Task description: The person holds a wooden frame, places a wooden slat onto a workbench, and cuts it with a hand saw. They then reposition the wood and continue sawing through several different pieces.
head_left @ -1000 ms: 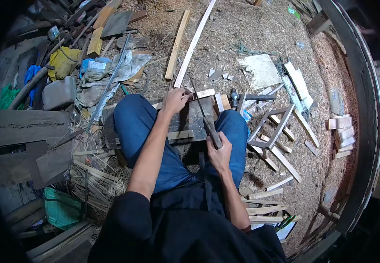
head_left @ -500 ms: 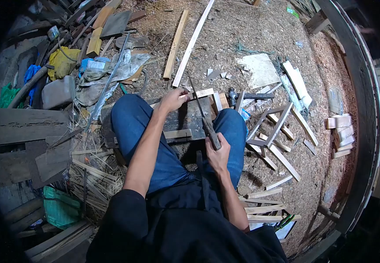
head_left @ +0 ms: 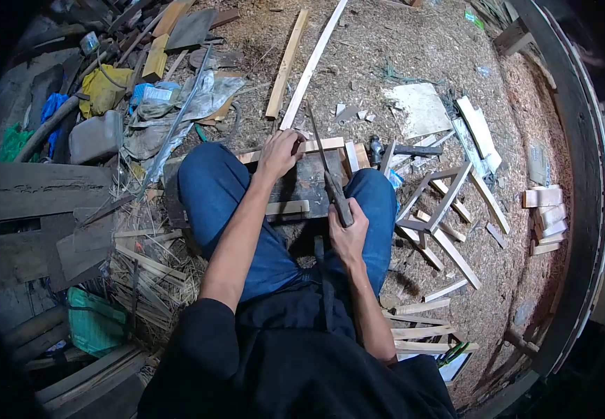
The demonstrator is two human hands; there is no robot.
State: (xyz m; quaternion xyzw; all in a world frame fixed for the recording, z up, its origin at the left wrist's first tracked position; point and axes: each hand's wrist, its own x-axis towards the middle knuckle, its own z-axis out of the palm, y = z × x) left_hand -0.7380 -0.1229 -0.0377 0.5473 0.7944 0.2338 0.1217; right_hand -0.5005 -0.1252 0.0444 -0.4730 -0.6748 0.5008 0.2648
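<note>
My right hand [head_left: 348,232] is wrapped round the handle of a handsaw [head_left: 338,197], whose narrow dark blade points away from me. The blade crosses a pale wooden strip [head_left: 332,144] lying over the far edge of a dark wooden block [head_left: 308,173] between my knees. My left hand [head_left: 279,155] presses on that strip to the left of the blade, fingers curled over it. A shorter wood piece [head_left: 288,207] rests along the block's near side. Whether the blade has cut into the strip is too small to tell.
Beyond my right knee lie a hammer [head_left: 414,149] and a wooden frame [head_left: 447,199]. Two long strips, one a white strip [head_left: 314,64], stretch ahead over the shavings. Stacked wood blocks [head_left: 544,216] stand far right; a plastic jug [head_left: 96,137] and scrap clutter the left.
The saw and my right hand have slid forward, away from me, across the strip. My left hand stays on the strip. The whole view has shifted slightly.
</note>
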